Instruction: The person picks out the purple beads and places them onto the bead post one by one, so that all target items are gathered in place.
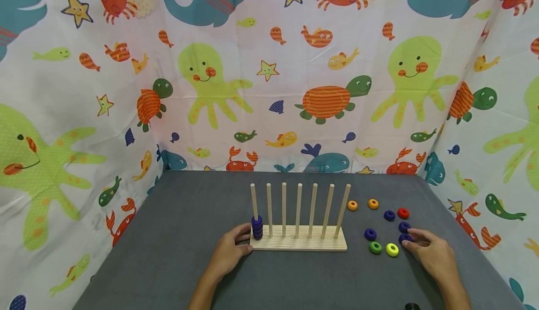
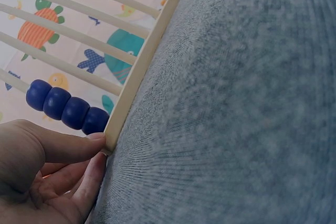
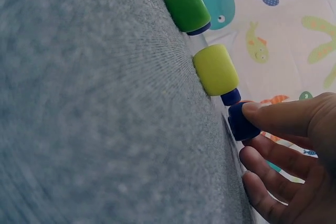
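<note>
The left hand (image 1: 229,251) grips the peg board (image 1: 299,243) at its left end; the right hand (image 1: 435,256) pinches a blue bead (image 3: 242,122).

1. Pale wooden peg stand (image 1: 299,243): flat rectangular base, seven slim round pegs in a single row; set upright on the grey bench (image 1: 181,216), pinched at its left end between thumb and fingers of the left hand (image 1: 227,250).
2. Four dark blue rings (image 2: 76,113): smooth, round-sided, threaded on the leftmost peg, touching one another in a stack, with bare peg rising above.
3. Held blue ring (image 3: 243,122): same dark blue, well right of the stand, near the yellow ring (image 3: 216,70), pinched by the right hand (image 1: 434,256); contact with the bench unclear.
</note>
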The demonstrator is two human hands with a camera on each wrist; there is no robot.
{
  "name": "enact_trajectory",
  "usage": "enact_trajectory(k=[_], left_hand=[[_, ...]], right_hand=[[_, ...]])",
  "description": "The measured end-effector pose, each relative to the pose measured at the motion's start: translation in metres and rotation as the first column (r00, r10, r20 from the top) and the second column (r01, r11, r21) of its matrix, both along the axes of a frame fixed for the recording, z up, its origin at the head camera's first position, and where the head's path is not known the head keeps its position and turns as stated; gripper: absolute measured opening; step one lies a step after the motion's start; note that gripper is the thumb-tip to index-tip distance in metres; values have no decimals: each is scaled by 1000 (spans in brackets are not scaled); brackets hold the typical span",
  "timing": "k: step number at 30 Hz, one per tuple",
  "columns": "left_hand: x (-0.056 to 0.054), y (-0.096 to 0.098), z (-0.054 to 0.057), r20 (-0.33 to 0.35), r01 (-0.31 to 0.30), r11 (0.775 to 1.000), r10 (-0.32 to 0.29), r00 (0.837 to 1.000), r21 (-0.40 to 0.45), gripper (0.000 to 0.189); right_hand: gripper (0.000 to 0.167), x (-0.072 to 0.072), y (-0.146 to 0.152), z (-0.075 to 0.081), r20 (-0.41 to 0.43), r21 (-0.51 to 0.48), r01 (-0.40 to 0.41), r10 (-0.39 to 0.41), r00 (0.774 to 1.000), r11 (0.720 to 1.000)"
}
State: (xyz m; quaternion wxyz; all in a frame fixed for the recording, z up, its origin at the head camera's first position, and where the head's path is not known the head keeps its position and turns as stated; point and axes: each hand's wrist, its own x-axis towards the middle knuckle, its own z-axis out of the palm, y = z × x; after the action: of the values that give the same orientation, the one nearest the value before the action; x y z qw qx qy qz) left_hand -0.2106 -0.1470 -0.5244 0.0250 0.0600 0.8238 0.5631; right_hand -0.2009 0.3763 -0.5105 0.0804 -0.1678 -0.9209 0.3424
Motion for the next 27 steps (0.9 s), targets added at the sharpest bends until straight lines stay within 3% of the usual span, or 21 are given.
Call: enact_trajectory(k=[9,15,27], left_hand=[[0,-2,-1,-6,6,1000,-6,1000,3,62],[-1,-1,-1,-11,9,1000,-9,1000,-1,62],[0,-1,-1,-11,1,1000,-2,1000,-12,62]], right_hand=[[60,-1,-3,9,32,-24,5,-4,999,1000],[56,-3,-11,22,-9,2,4,-4,1000,1000],[52,-4,-36,36,-94,73,-68,75,993,995]])
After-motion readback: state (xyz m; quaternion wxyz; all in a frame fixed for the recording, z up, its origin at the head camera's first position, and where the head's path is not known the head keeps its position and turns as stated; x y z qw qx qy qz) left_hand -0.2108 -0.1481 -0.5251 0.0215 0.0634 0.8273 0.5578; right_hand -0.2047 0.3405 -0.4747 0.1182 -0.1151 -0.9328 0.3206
